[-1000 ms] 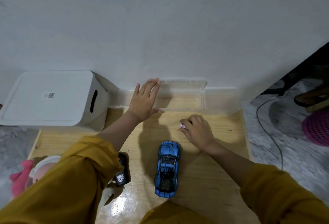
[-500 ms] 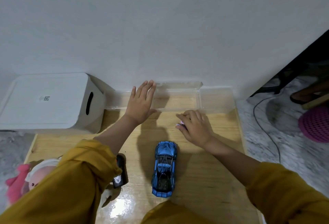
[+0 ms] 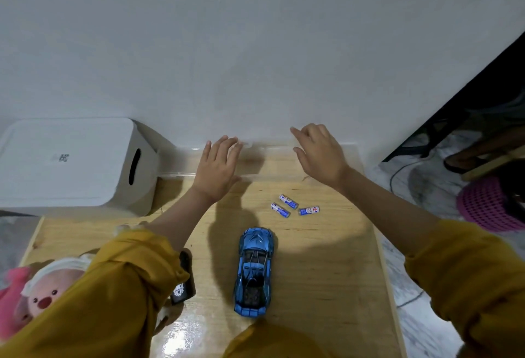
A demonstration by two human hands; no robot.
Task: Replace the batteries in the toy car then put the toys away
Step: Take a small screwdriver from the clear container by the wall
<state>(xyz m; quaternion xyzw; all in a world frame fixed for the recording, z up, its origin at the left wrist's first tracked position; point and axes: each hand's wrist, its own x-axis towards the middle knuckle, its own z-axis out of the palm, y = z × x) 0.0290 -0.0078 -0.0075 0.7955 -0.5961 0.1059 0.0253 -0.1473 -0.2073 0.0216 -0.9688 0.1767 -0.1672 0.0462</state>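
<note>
Storage box [image 3: 71, 164]: white, lidded, far left by the wall.
Left hand [image 3: 217, 168]: fingers straight and together, laid over the clear tray [image 3: 176, 168] at the far edge of the wooden board [image 3: 326, 272]; it grips nothing.
Toy car [image 3: 254, 271]: blue, near the middle of the board, untouched.
Batteries [image 3: 294, 205]: three, loose, just beyond the car.
Right hand [image 3: 319, 153]: fingers loosely spread over the tray's right end, holding nothing.
</note>
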